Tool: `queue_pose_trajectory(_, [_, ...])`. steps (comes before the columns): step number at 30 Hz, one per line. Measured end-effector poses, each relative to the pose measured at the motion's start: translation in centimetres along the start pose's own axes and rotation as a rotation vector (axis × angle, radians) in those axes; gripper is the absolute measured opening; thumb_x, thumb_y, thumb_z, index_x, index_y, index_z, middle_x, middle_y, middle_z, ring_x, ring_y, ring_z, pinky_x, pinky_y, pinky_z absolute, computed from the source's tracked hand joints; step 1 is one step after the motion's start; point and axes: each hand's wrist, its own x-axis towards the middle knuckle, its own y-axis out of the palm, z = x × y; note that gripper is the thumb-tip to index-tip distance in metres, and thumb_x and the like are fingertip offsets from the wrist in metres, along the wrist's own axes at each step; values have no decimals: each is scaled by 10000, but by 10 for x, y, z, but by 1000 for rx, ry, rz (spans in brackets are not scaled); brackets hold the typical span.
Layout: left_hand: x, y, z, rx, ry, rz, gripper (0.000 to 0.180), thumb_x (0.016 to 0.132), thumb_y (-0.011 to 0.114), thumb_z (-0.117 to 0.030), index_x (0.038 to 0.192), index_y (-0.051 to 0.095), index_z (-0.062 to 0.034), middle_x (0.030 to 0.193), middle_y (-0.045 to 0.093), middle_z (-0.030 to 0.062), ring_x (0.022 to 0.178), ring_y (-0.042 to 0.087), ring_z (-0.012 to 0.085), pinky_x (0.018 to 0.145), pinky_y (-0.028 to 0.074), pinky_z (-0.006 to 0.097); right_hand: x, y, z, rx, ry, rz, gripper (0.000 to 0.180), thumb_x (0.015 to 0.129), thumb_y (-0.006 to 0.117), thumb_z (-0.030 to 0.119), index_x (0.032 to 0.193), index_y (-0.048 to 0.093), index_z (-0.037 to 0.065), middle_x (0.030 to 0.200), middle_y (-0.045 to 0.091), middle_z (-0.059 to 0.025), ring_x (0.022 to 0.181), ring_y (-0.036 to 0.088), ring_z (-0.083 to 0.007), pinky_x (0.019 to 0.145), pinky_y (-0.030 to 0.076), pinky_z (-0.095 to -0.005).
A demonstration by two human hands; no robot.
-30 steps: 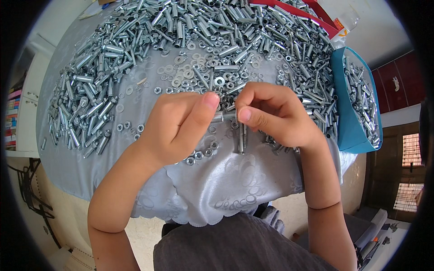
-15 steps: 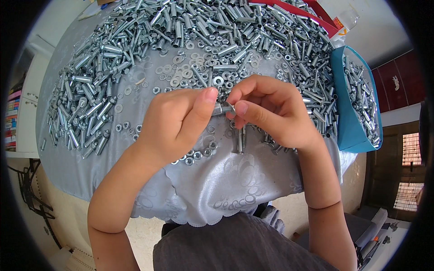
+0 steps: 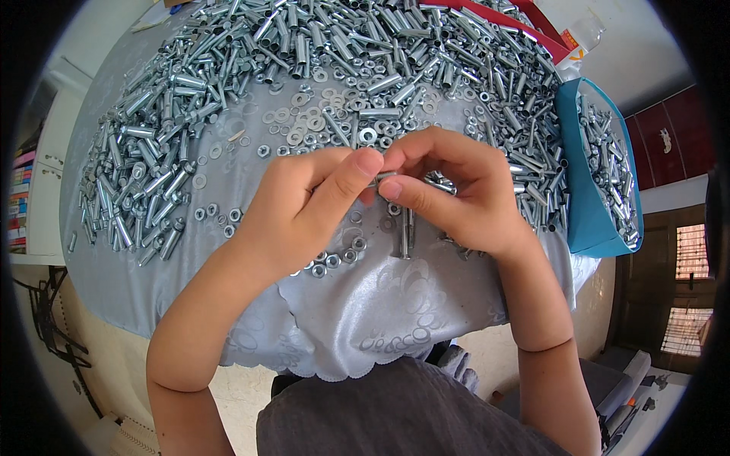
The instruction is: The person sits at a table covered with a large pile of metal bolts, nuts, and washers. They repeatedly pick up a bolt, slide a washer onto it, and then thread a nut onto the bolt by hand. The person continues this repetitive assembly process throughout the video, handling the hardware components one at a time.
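Note:
My left hand (image 3: 304, 201) is closed around a silver bolt (image 3: 377, 179), of which only a sliver shows between the fingers. My right hand (image 3: 464, 194) meets it at the fingertips, thumb and forefinger pinched on a washer at the bolt's end; the washer is now mostly hidden. Both hands are held above the near part of the table. Just below the right fingertips lie a couple of bolts (image 3: 405, 235) on the cloth. Beside my left wrist sits a small group of nuts (image 3: 333, 261), and loose flat washers (image 3: 312, 121) are spread beyond the hands.
A big heap of metal sleeves and bolts (image 3: 304, 42) arcs across the far side of the grey-clothed table (image 3: 372, 304), with another pile (image 3: 137, 182) at the left. At the right stands a teal box (image 3: 589, 175) filled with hardware; a red tray (image 3: 544, 30) is behind it.
My hands have come closer together. The bolt's threaded end and the washer, plain to see before, are now largely covered by my fingers.

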Motion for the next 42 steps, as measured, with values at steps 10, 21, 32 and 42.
queue_pose_trajectory(10, [5,-6,-7,-221,-24,119,304,865,595,-295,850,622,7,772,595,11,735,502,54,656,395,192,3,-5,5,-353,-296,-65,144,711,722,58,837,659,30,661,550,-30,547,489,-104,503,396,-211])
queue_pose_trajectory(21, [5,-14,-7,-463,-104,71,250,876,566,-251,844,586,-3,669,513,-24,508,377,14,475,310,179,10,-48,-11,-834,-68,-152,260,801,594,90,1050,611,17,951,592,-110,879,557,-243,830,415,-314])
queue_pose_trajectory(32, [8,-11,-4,-387,-55,-46,239,875,565,-243,845,600,-8,744,576,-4,529,394,23,483,332,182,5,-54,-30,-1019,91,-183,231,773,612,97,996,667,71,956,594,-131,898,559,-303,827,438,-368])
queue_pose_trajectory(42, [9,-10,-2,-358,-78,-78,227,869,567,-232,856,604,-8,774,594,7,527,399,23,476,334,180,8,-49,-27,-1048,12,-203,203,775,646,137,968,680,83,947,588,-102,900,552,-261,805,436,-328])
